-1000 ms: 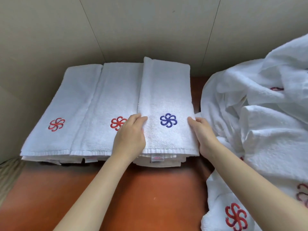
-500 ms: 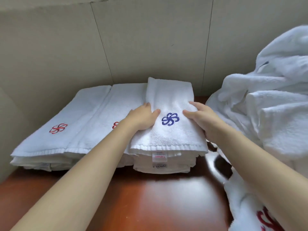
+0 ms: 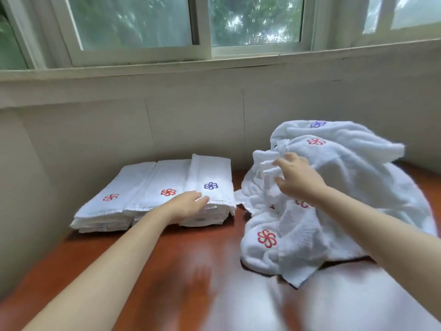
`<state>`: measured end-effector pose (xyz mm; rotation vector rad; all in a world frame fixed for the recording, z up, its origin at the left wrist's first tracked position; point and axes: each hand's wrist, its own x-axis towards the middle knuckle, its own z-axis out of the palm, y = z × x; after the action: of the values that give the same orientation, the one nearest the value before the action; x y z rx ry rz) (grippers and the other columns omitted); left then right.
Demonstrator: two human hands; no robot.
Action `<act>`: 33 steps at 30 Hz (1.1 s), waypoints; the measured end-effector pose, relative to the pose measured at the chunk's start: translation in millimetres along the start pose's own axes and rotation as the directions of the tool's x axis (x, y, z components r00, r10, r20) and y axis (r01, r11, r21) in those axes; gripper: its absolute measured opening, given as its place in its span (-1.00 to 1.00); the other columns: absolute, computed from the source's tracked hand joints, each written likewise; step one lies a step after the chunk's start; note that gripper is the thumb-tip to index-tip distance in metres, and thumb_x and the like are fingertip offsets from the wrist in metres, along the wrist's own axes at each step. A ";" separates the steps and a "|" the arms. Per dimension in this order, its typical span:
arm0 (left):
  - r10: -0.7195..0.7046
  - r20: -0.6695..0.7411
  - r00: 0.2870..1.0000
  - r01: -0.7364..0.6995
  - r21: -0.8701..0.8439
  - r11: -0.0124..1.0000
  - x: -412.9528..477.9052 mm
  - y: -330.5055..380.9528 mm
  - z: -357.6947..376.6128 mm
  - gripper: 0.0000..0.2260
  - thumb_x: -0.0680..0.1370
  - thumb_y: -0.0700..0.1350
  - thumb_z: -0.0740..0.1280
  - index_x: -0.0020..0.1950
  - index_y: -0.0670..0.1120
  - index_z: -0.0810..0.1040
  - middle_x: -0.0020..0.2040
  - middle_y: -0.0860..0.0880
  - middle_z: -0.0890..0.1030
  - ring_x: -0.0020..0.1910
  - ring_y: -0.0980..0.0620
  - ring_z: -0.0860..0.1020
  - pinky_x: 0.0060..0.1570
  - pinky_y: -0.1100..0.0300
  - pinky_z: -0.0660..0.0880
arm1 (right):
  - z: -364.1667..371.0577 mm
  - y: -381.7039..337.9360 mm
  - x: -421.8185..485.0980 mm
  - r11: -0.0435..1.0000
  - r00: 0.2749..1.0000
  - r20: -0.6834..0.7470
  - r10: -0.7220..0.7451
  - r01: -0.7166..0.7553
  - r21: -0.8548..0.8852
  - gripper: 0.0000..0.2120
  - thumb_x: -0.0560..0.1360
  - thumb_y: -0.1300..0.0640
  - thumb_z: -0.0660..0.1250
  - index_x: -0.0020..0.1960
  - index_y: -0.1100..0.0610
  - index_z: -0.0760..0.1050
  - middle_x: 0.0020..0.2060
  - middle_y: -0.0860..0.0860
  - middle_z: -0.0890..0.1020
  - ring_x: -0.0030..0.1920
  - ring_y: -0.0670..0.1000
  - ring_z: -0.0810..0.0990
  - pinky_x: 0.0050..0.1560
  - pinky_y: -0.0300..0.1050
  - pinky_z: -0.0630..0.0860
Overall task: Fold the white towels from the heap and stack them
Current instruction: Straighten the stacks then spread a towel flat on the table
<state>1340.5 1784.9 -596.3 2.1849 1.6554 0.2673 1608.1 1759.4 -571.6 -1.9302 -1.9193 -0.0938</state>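
Note:
Three stacks of folded white towels stand side by side against the wall: the left stack [image 3: 124,182] and the middle stack [image 3: 164,175] carry red flower emblems, the right stack [image 3: 212,170] a blue one. My left hand [image 3: 188,204] rests with straight fingers on the front edge of the right stack. To the right lies the heap of unfolded white towels [image 3: 358,177], with red and blue emblems showing. My right hand [image 3: 296,177] is over the heap's left side, fingers loosely spread and touching a fold of towel, with no clear grip.
The stacks and heap sit on a glossy red-brown table [image 3: 186,271]. A beige wall [image 3: 191,125] runs close behind them and along the left side. A window [image 3: 202,27] sits above the wall ledge.
My right hand left the blue-emblem stack and moved right onto the heap. My left hand slid back to the stack's front edge. The view has lifted and pulled back, showing the window.

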 end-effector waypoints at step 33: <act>0.132 0.147 0.980 0.095 -0.936 0.340 59.6 169.0 70.5 -0.56 0.64 0.19 0.02 0.20 -0.06 0.54 0.10 -0.11 0.64 0.03 -0.05 0.59 0.05 0.08 0.48 | -0.7 33.2 -18.2 0.904 0.989 -0.148 -0.008 0.070 0.421 -0.71 0.45 0.26 0.21 -0.41 0.05 0.32 -0.47 -0.07 0.41 -0.36 0.01 0.42 -0.39 -0.17 0.32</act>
<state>1533.1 1789.7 -595.3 1.2170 0.8975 0.7729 1639.6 1743.2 -585.0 -1.5506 -1.7121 0.1607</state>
